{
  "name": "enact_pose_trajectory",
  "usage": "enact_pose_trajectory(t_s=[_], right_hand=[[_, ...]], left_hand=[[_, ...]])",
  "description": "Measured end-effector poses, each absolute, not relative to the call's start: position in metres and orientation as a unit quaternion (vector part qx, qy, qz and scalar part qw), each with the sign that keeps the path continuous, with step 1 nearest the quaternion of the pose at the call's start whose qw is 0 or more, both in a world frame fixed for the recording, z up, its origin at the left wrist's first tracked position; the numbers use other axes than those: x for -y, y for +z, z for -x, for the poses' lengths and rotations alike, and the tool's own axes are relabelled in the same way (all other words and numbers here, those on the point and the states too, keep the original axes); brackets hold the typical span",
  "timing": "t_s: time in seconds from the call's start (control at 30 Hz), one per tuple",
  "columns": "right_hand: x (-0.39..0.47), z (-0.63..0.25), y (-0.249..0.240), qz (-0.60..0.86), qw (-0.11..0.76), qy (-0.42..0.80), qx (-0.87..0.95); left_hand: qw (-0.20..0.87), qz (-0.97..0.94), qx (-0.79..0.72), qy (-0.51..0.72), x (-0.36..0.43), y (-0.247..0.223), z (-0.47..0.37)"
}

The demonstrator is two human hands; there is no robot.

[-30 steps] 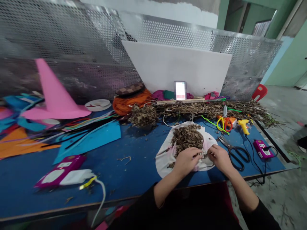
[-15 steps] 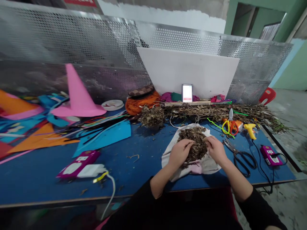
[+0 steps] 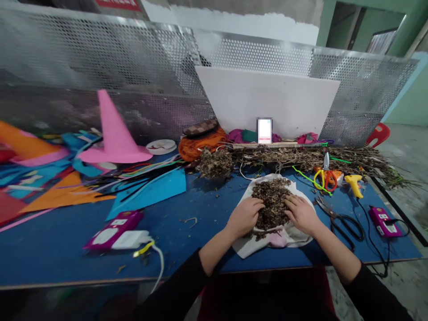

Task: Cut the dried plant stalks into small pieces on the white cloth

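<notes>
A heap of dry brown plant bits (image 3: 272,203) lies on a white cloth (image 3: 245,249) near the table's front edge. My left hand (image 3: 245,216) rests on the left side of the heap, its fingertips at the bits. On the right side, my right hand (image 3: 301,214) lies with spread fingers touching the heap. Neither hand visibly lifts anything. The cloth has a pink patch at its front and spreads out under both hands.
Black scissors (image 3: 339,218), orange-and-yellow-handled scissors (image 3: 324,178), a yellow glue gun (image 3: 355,185) and a purple power strip (image 3: 384,223) are at right. Dry stems (image 3: 294,156) line the back. Leftward are another purple strip (image 3: 113,229), blue sheets (image 3: 150,191) and a pink cone hat (image 3: 115,138).
Both hands have moved outward to the heap's sides, and the right fingers have spread from a pinch. The camera view has shifted slightly.
</notes>
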State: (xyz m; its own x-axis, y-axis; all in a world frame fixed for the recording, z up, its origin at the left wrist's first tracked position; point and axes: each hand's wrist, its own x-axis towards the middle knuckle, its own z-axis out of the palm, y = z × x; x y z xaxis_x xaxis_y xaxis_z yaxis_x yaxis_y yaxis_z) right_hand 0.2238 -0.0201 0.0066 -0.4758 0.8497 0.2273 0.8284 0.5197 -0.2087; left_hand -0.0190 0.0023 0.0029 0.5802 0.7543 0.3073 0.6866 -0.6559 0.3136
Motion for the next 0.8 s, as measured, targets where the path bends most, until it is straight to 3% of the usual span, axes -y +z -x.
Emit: enact_pose_trajectory(t_s=[0.13, 0.37, 0.6, 0.8], right_hand=[[0.008, -0.216, 0.013, 0.493, 0.192, 0.030, 0.848], [-0.008, -0.201, -0.004, 0.464, 0.121, 0.027, 0.877], [0.005, -0.201, 0.007, 0.451, 0.140, 0.045, 0.880], [0.015, -0.199, 0.018, 0.460, 0.188, 0.050, 0.866]], left_hand=[[0.062, -0.868, -0.419, 0.259, -0.012, 0.003, 0.010], [0.074, -0.899, -0.404, 0.150, -0.025, -0.014, -0.001], [0.033, -0.889, -0.411, 0.197, -0.043, -0.004, -0.003], [0.047, -0.908, -0.386, 0.156, -0.055, -0.020, -0.010]])
